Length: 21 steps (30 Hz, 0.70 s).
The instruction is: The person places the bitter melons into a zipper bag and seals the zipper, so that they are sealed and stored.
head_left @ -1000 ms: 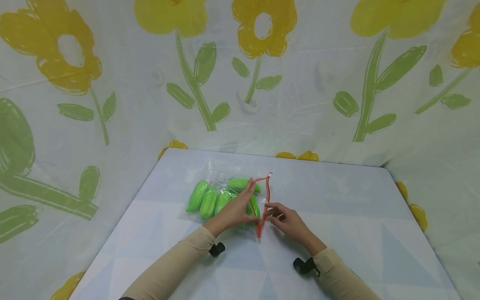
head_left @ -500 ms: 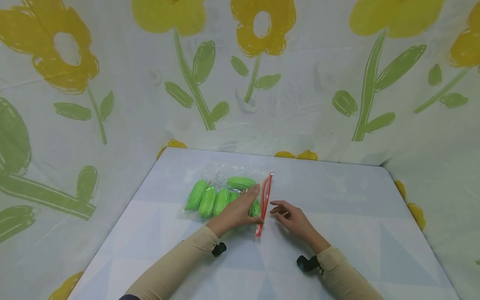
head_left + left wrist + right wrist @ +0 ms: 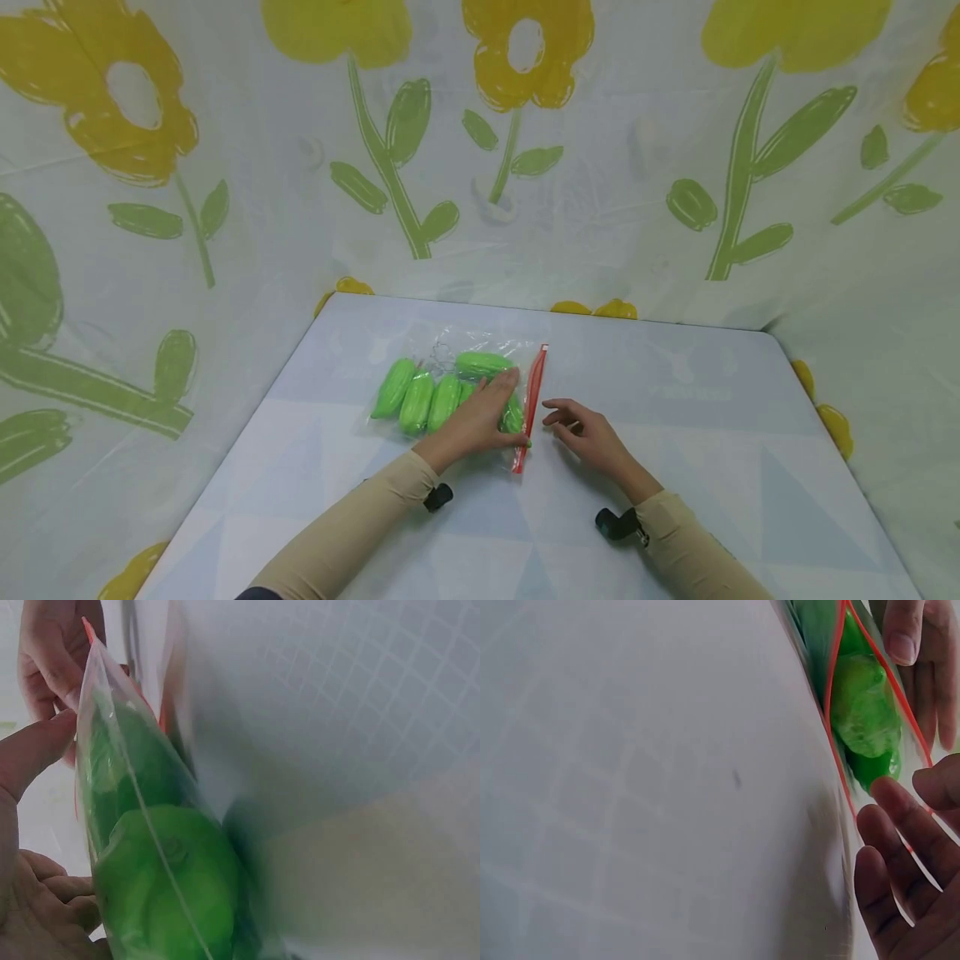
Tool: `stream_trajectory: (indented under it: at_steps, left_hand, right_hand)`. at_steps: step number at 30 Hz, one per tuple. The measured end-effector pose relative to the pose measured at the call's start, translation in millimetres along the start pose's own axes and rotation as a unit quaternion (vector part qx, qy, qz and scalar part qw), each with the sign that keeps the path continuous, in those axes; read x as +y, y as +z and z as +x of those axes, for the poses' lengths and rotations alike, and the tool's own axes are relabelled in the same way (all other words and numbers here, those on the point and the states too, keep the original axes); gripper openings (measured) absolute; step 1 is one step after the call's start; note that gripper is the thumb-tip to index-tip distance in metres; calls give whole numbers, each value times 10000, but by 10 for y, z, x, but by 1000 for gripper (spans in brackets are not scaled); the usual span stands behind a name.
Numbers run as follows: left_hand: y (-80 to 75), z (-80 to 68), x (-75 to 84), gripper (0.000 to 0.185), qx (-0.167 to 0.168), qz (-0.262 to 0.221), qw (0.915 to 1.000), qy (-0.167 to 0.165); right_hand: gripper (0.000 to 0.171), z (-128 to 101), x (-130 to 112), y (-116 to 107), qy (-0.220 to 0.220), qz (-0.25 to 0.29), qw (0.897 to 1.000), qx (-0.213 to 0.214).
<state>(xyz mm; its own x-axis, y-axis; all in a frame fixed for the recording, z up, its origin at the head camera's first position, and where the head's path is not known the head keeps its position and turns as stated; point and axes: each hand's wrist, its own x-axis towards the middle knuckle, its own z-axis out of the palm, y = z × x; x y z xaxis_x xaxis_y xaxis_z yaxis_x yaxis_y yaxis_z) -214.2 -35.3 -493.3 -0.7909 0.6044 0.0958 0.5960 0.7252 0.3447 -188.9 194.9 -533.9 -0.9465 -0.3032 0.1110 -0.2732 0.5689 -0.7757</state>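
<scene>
Right now a clear plastic bag lies flat near the middle of a pale table, holding several bright green toy vegetables side by side. Its red zip strip runs along the bag's right edge, pointing away from the person. In the right wrist view the two red lines of the strip stand slightly apart, with a green piece showing between them, so the mouth looks partly unsealed there.

The left hand rests flat on top of the bag, fingers stretched out and pressing the plastic down over the green pieces, fingertips close to the red strip. It does not grip anything; the palm simply lies on the bag. In the left wrist view the thumb touches the bag's side.

The right hand hovers just beside the strip on its right, fingers loosely bent and pointing toward it, holding nothing. Whether the fingertips actually touch the strip is hard to tell.

Both arms wear beige sleeves. Behind and around the table hangs a white sheet printed with yellow flowers and green leaves.
</scene>
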Motion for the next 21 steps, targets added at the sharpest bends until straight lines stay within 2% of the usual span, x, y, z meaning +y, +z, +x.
stream_trajectory:
  at_steps: [7,12,16,21]
  left_hand:
    - [-48,-24,-36,108,-14,20,9999,-105]
    - [-50,-39,-48,109,-28,-64,9999,-138]
    - [-48,-49,-68,110,28,-1,9999,-103]
    - [-45,-56,-79,109,-6,36,9999,-116]
  right_hand:
    - [37,-48,-2,13,46,-18,9999,-160]
    - [40,-117,5,9,-268,124,9992,-260]
    - [48,-166,-10,18,-574,399,9953,-673]
    - [57,-184,-71,44,-455,813,9888,-1163]
